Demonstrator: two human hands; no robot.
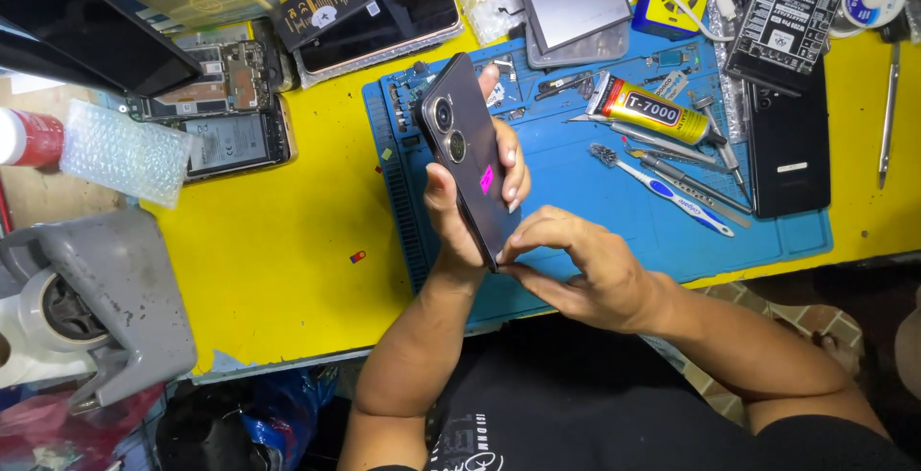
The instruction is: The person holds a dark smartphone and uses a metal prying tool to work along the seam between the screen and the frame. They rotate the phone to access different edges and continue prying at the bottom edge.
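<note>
Left hand (470,198) curled in a grip, right hand (576,265) pinching at its base.

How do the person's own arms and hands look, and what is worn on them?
Both forearms are bare, with no sleeves reaching them. The left hand and the right hand wear no gloves, and no rings, watch or bracelet can be seen. The nails are short. A dark shirt with faint pale print covers the body.

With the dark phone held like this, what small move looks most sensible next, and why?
Probably slide the right hand fingertips along the lower edge of the dark phone. The left hand grips it tilted, back and cameras facing up, above the blue mat, and the right fingers already pinch that bottom corner.
</note>
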